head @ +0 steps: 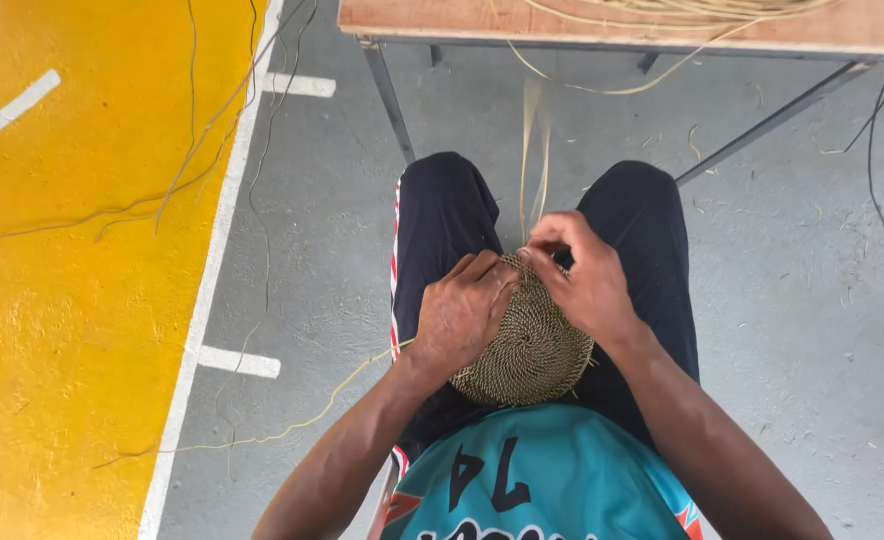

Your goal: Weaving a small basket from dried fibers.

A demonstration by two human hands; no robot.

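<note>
While left hand [459,312] grips woven disc [530,345], right hand [584,275] fingers pinching its rim.

A craft workspace set up on what looks like a painted sports court: grey concrete floor [802,300] with white lines [212,290] and a yellow zone [72,300] at left, a metal-legged wooden table [862,28] along the top edge, loose cane strands [212,130] strewn about.

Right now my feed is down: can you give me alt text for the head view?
Seen from above, a seated person's left hand and right hand grip a round coiled woven disc on the lap, the right pinching at its far edge. Pale fibre strands run up to a wooden table; the floor is grey, with a yellow painted area at left.
</note>
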